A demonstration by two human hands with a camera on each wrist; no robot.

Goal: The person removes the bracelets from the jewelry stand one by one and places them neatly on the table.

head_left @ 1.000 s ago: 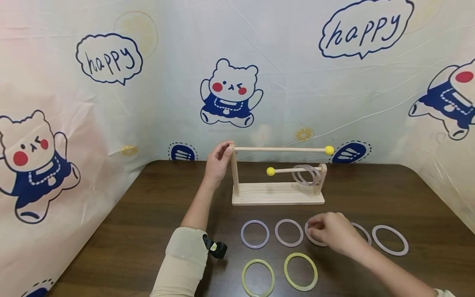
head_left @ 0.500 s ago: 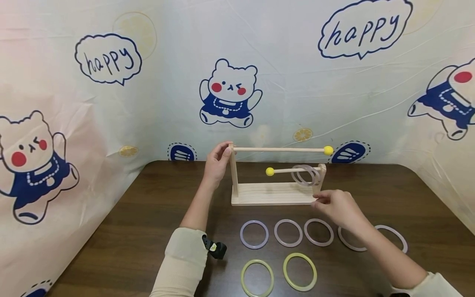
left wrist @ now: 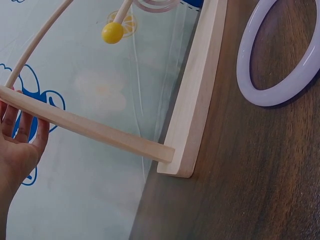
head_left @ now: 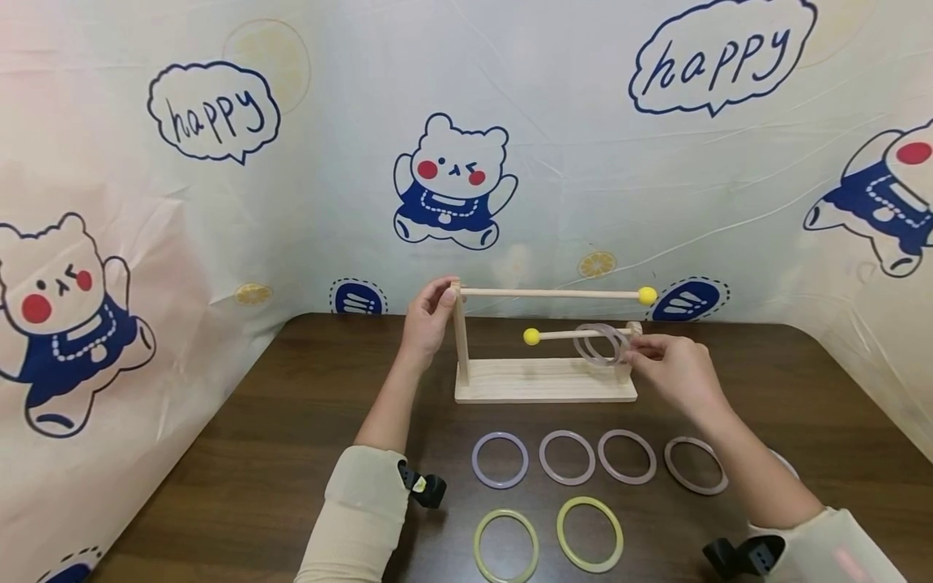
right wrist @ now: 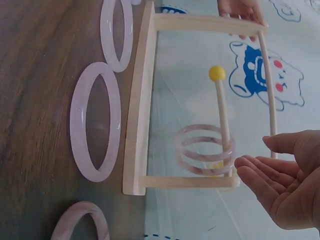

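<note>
My left hand (head_left: 428, 320) grips the top of the left post of a pale wooden stand (head_left: 547, 392), thumb in front and fingers behind. From that post a long upper rod (head_left: 554, 293) runs right to a yellow ball. A shorter lower rod (head_left: 557, 334) points left from the right post, also ball-tipped. Translucent pinkish bangles (right wrist: 202, 172) hang on it near the post. My right hand (head_left: 678, 372) is beside that post, fingertips right at the bangles. In the right wrist view its fingers are extended, thumb apart, holding nothing.
In front of the stand lies a row of bangles, a bluish-purple one (head_left: 475, 460) at the left and several pinkish ones. My right forearm partly covers the rightmost bangle (head_left: 786, 463). Two yellow-green bangles (head_left: 562, 534) lie nearer. A printed cloth (head_left: 568, 202) hangs behind the dark table (head_left: 328, 389).
My right hand has moved up and away from the bangle row, past the stand's base, to the hanging bangles at the right post. My left hand keeps its grip on the left post.
</note>
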